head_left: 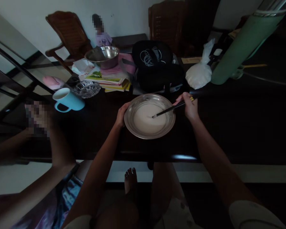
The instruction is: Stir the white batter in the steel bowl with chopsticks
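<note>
A shallow metal bowl rests on the dark table, holding a smooth white liquid. My left hand grips the bowl's left edge, its fingers partly hidden behind the rim. In my right hand is a pair of dark chopsticks with gold-coloured ends. Their tips dip into the liquid near the middle of the bowl. The right hand is just off the bowl's right rim.
To the left stand a light blue mug and a glass dish. Behind are booklets, a metal basin, a black bag, a tied bag of white powder and a green flask. Another person's hands are at left.
</note>
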The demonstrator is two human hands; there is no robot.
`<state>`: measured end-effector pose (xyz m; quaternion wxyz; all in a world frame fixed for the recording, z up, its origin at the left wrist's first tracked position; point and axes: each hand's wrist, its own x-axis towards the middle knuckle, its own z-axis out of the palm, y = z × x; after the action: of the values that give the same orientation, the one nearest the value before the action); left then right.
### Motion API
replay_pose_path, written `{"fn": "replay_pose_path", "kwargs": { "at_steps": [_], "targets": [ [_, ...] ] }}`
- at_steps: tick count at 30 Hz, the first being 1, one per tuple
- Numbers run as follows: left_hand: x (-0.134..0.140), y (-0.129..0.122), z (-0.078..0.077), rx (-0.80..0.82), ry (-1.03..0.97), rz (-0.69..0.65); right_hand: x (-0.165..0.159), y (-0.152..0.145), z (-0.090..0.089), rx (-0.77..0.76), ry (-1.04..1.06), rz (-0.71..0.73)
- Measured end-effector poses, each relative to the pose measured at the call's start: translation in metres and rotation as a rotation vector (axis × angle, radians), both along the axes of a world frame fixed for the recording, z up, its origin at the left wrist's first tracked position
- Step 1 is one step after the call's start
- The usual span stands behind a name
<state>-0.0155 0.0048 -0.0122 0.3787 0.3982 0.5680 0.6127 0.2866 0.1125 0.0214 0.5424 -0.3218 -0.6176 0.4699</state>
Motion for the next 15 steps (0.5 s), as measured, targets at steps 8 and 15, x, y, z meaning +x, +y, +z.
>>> {"fn": "replay_pose_path", "kwargs": {
  "at_steps": [8,15],
  "targets": [
    [0.001,-0.001,0.003,0.012,0.018,0.008,-0.006,-0.008,-0.001,0.107,-0.163,0.251],
    [0.002,0.0,0.002,-0.004,-0.024,0.005,0.009,0.003,0.003,0.035,-0.039,0.007]
  ]
}}
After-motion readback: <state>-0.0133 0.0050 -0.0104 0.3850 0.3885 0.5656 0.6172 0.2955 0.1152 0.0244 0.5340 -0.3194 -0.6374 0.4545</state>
